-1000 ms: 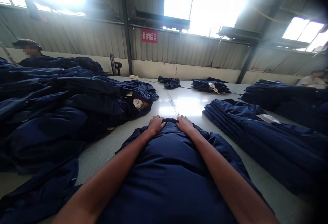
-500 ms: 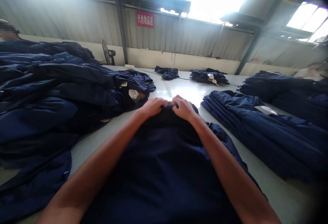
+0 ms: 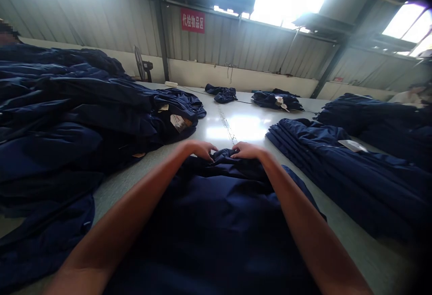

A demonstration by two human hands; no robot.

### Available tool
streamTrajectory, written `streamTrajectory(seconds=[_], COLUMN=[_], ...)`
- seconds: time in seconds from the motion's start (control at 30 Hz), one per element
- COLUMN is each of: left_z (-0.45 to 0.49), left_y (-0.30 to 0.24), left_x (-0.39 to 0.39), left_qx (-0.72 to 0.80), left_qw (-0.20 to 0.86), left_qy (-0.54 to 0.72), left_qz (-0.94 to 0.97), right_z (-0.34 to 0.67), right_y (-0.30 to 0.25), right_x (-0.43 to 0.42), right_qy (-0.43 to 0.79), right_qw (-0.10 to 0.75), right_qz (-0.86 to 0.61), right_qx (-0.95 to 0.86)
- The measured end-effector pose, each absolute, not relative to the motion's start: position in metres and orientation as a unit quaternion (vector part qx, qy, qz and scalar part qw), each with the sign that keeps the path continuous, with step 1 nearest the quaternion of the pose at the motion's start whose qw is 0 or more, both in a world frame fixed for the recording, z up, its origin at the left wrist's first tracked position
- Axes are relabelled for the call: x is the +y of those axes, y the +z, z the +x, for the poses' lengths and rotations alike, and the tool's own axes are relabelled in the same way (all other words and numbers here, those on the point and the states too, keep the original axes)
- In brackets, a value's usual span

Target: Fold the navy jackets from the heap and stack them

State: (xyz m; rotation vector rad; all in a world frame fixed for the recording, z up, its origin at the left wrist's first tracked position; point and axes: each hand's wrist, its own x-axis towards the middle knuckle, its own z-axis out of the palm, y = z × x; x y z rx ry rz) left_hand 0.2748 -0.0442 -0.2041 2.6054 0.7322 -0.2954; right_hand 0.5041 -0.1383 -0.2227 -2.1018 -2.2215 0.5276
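Observation:
A navy jacket point(image 3: 216, 214) lies spread in front of me, its far end bunched into folds. My left hand point(image 3: 201, 150) grips the left side of that bunched end, thumb and fingers curled on the cloth. On the right side of the same folds, my right hand point(image 3: 249, 150) pinches the fabric with bent fingers. A short stretch of gathered cloth shows between the two hands. Both forearms reach over the jacket, and its near part runs out of view at the bottom.
A large heap of navy garments point(image 3: 67, 124) with paper tags covers the left of the pale table point(image 3: 232, 126). Folded garments point(image 3: 324, 151) are stacked at right, with another pile point(image 3: 374, 115) behind. Smaller bundles point(image 3: 221, 93) lie farther back. A fan point(image 3: 143, 65) stands near the wall.
Both hands have come down and nearer to me with the jacket's far end. The cloth between them now shows more folds, and the hands sit slightly farther apart.

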Motion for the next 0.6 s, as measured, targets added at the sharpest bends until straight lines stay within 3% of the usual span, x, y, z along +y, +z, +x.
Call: streamTrajectory(seconds=[0.1, 0.23, 0.3, 0.4, 0.47, 0.6], left_z=[0.276, 0.278, 0.280, 0.281, 0.281, 0.286], left_y=[-0.199, -0.190, -0.189, -0.192, -0.197, -0.223], left_x=[-0.044, -0.049, -0.054, -0.058, -0.055, -0.044], left_qx=[0.256, 0.370, 0.407, 0.428, 0.431, 0.432], left_qw=[0.185, 0.025, -0.035, -0.079, -0.071, 0.042], left_qy=[-0.056, 0.255, 0.352, 0.395, 0.380, 0.154], left_qz=[0.947, 0.893, 0.842, 0.809, 0.816, 0.888], right_z=[0.502, 0.486, 0.477, 0.468, 0.467, 0.467], right_y=[-0.212, -0.199, -0.198, -0.211, -0.228, -0.262], right_x=[-0.142, -0.149, -0.150, -0.146, -0.142, -0.137], right_qy=[0.094, -0.132, -0.181, -0.148, -0.053, 0.098], right_qw=[0.088, 0.271, 0.300, 0.238, 0.151, 0.036], right_qz=[-0.683, -0.732, -0.727, -0.715, -0.717, -0.711], right_qx=[-0.719, -0.611, -0.590, -0.641, -0.679, -0.696])
